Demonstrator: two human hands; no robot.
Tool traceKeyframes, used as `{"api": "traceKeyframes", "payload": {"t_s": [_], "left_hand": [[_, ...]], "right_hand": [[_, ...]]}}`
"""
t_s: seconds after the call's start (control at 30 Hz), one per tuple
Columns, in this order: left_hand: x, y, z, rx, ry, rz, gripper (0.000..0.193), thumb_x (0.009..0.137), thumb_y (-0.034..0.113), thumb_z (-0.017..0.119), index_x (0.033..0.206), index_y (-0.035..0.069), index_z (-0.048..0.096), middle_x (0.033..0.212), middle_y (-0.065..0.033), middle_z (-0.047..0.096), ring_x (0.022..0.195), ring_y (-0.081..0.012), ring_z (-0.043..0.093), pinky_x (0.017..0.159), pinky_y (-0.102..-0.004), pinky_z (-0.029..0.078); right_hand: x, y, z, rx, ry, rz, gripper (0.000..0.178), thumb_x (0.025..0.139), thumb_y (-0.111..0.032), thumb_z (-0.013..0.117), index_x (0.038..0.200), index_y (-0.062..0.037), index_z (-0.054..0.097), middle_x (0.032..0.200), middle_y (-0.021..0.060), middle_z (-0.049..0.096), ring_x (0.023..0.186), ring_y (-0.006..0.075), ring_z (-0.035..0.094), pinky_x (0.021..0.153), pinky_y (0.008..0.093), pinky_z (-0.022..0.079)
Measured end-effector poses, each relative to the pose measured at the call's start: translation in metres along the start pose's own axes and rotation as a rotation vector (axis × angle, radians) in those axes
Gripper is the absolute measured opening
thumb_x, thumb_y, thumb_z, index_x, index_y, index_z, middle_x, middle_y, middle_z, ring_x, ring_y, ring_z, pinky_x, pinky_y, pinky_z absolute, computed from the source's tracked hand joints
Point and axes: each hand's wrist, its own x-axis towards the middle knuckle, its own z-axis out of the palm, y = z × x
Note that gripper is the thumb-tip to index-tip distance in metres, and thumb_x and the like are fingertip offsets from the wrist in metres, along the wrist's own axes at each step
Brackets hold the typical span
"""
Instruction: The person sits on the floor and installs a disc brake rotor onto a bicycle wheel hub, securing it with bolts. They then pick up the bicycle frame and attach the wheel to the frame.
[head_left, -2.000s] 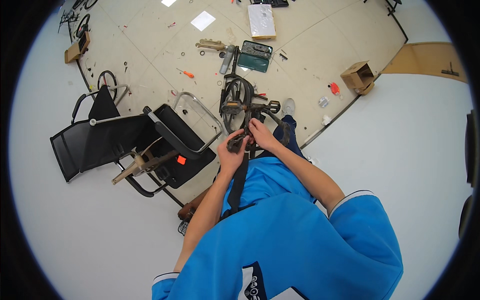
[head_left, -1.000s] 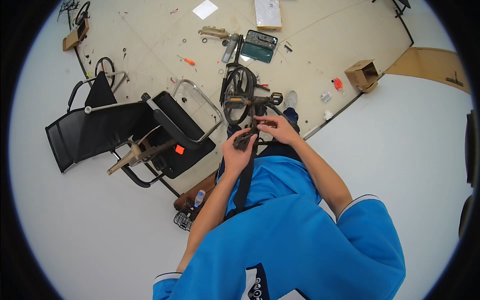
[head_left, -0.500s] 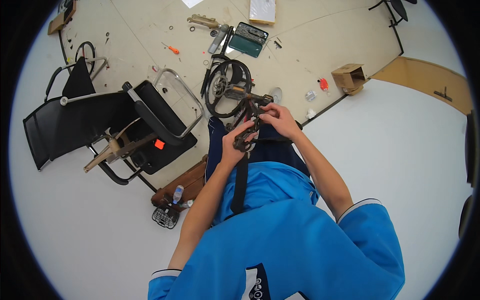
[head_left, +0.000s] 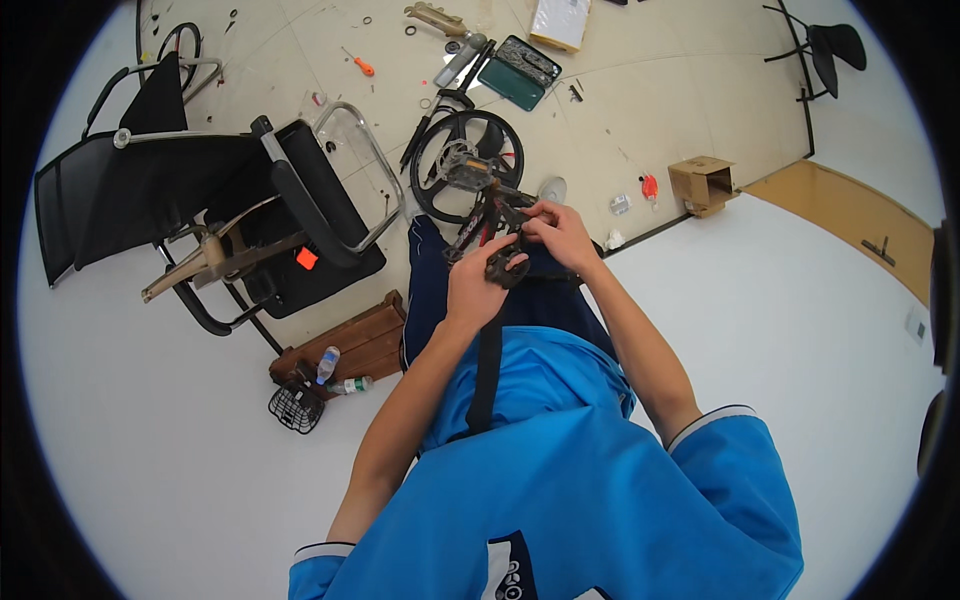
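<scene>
A small bicycle stands or leans close in front of my legs, its black spoked wheel [head_left: 425, 170] beyond my hands and its dark, dirty frame [head_left: 490, 218] running back toward me. A pedal [head_left: 468, 176] with an orange reflector shows above the wheel. My left hand [head_left: 474, 280] is closed round a dark, bulky part [head_left: 508, 266] at the near end of the frame. Just to its right, my right hand [head_left: 562, 238] has its fingertips pinched together at the frame. Whatever small piece those fingers may hold is hidden.
Overturned black chairs [head_left: 340, 215] lie at left. A wooden bench [head_left: 355, 345], bottles [head_left: 328, 362] and a black wire basket [head_left: 296, 407] sit lower left. On the floor are a green tool case [head_left: 512, 88], an orange screwdriver [head_left: 364, 67], a cardboard box [head_left: 703, 184] and scattered small parts.
The view has shifted slightly, so the surroundings sit differently. My left hand and the dark part it holds have turned a little and come closer to my right hand, which keeps its pinch.
</scene>
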Motion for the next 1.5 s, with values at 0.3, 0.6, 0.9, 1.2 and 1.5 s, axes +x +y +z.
{"api": "traceKeyframes", "payload": {"t_s": [0.3,0.6,0.9,1.2,1.5], "left_hand": [[-0.005,-0.003,0.009,-0.076,0.077,0.062,0.032,0.086,0.022,0.074,0.113,0.006,0.069,0.095,-0.019,0.069,0.087,-0.034,0.068,0.075,-0.0376,0.053],[-0.009,-0.015,0.017,-0.044,0.106,0.059,0.033,0.085,0.018,0.075,0.116,0.007,0.068,0.096,-0.0185,0.068,0.088,-0.0347,0.066,0.075,-0.038,0.052],[-0.017,-0.029,0.018,0.034,0.171,-0.104,0.033,0.082,0.004,0.071,0.115,0.005,0.067,0.099,-0.0183,0.07,0.089,-0.0315,0.07,0.076,-0.0345,0.053],[-0.023,-0.038,0.01,0.103,0.239,-0.161,0.04,0.078,0.0,0.068,0.117,0.007,0.066,0.096,-0.0201,0.07,0.091,-0.0357,0.069,0.077,-0.037,0.053],[-0.031,-0.036,0.007,0.121,0.276,-0.12,0.037,0.08,0.002,0.07,0.117,0.006,0.067,0.096,-0.0244,0.069,0.089,-0.0393,0.068,0.075,-0.0408,0.053]], "right_hand": [[0.022,-0.043,-0.014,-0.624,-0.214,-0.358,0.023,0.079,-0.021,0.071,0.091,-0.0018,0.072,0.085,0.0134,0.071,0.078,0.0266,0.068,0.074,0.0351,0.053],[0.06,-0.08,0.008,-1.207,-0.661,-0.245,0.018,0.069,-0.016,0.071,0.081,-0.0027,0.076,0.076,0.0175,0.071,0.075,0.0326,0.069,0.069,0.0391,0.056],[0.074,-0.038,0.045,-1.155,-0.54,-0.212,0.018,0.065,-0.014,0.074,0.078,-0.0024,0.074,0.078,0.0167,0.071,0.076,0.0329,0.069,0.071,0.0397,0.056],[0.089,-0.026,0.066,-1.134,-0.581,-0.161,0.027,0.067,-0.017,0.074,0.088,-0.0009,0.075,0.084,0.0177,0.072,0.08,0.0318,0.07,0.073,0.0373,0.056],[0.089,-0.038,0.074,-1.267,-0.772,-0.287,0.021,0.067,-0.016,0.073,0.081,-0.0015,0.075,0.077,0.0171,0.071,0.076,0.0314,0.07,0.07,0.0377,0.056]]}}
